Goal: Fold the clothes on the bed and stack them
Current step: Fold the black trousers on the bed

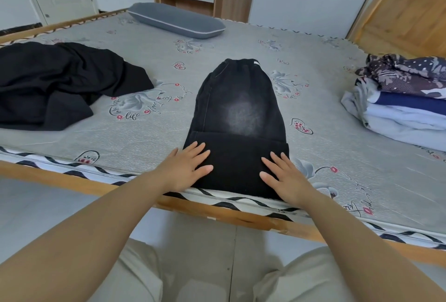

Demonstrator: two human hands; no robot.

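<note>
Black faded jeans (237, 108) lie lengthwise in the middle of the bed (149, 137), waistband at the far end, with the leg ends doubled back over the near part. My left hand (187, 168) lies flat with straight fingers on the near left edge of that fold. My right hand (286, 178) rests flat on its near right edge. A crumpled black garment (60, 84) lies unfolded at the left. A stack of folded clothes (405, 98) sits at the right edge of the bed.
A grey pillow (176, 20) lies at the far side of the bed. The wooden bed frame (217, 214) runs across in front of me. Drawers and a wooden cabinet stand behind the bed.
</note>
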